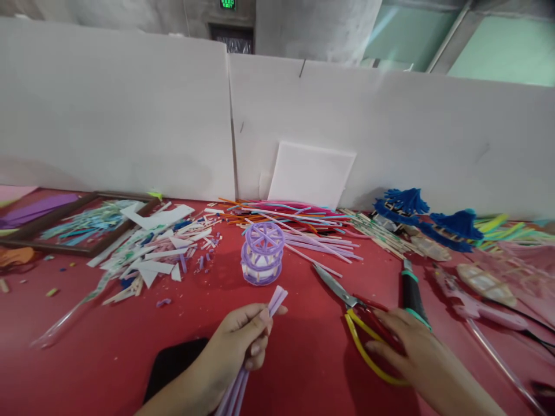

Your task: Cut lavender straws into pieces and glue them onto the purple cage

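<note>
My left hand (249,338) is closed around a bundle of lilac pipe cleaners (277,297). Their tips stick out above the fingers and the long ends hang below the palm. At the right, my right hand (403,344) has thumb and fingers on the handles of a pair of scissors (336,286), one handle yellow and one red. The blades point away to the upper left and look closed. Beyond my left hand, upright on the red table, stands a small round purple pipe-cleaner structure (262,254) with a spoked top and light posts.
Loose pipe cleaners (299,216) lie behind the structure. Paper scraps (160,266) and a brown frame (87,251) are left. A cutter knife (411,289), pink glue gun (481,306) and blue pipe-cleaner roofs (459,225) sit right. A black phone-like slab (169,364) lies by my left wrist.
</note>
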A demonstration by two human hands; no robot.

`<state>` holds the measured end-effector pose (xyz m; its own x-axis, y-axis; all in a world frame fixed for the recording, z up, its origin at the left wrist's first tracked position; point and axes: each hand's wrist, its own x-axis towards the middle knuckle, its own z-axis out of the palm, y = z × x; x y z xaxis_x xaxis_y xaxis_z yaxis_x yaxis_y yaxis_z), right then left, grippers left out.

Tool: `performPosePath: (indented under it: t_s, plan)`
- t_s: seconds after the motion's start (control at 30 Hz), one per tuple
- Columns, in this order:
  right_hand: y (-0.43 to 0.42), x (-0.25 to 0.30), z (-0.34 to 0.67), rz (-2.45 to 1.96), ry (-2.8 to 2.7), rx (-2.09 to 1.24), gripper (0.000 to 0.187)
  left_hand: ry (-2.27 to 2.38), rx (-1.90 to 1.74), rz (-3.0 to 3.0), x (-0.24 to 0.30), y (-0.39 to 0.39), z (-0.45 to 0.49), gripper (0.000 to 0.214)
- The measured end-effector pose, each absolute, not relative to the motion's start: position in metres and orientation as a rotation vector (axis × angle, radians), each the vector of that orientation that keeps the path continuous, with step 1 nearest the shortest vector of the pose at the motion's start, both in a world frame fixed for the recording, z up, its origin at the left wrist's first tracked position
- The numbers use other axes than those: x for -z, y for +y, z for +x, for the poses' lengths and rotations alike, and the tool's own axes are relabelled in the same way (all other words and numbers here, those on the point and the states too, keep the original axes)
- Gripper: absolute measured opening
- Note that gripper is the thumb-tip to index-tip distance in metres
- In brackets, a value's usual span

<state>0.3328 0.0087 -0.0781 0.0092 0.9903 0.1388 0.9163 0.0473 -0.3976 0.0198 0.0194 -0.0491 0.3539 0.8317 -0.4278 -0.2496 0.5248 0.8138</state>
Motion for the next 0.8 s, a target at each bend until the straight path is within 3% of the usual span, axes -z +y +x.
performPosePath:
  t_s: [0.13, 0.23, 0.37, 0.43, 0.53, 0.8]
  plan:
    - [-0.005, 0.045, 0.315, -1.742, -1.916, -0.23, 0.022, 0.968, -0.751, 0.801, 0.045, 0.017, 0.022, 0.048]
    - [-0.003, 0.029, 0.283, -1.486, -2.045, -0.408, 0.018, 0.948, -0.636, 0.874, 0.044, 0.014, 0.024, 0.046]
    - [0.016, 0.036, 0.24, -0.993, -2.214, -0.649, 0.034, 0.925, -0.499, 1.03, 0.047, 0.009, 0.024, 0.048]
    - [0.022, 0.044, 0.226, -0.821, -2.215, -0.728, 0.027, 0.976, -0.516, 1.138, 0.049, 0.007, 0.025, 0.048]
    - [0.024, 0.051, 0.218, -0.754, -2.124, -0.752, 0.016, 1.019, -0.499, 1.271, 0.049, 0.005, 0.026, 0.045]
    - [0.02, 0.055, 0.224, -0.805, -2.04, -0.777, 0.015, 1.043, -0.493, 1.269, 0.042, 0.005, 0.028, 0.042]
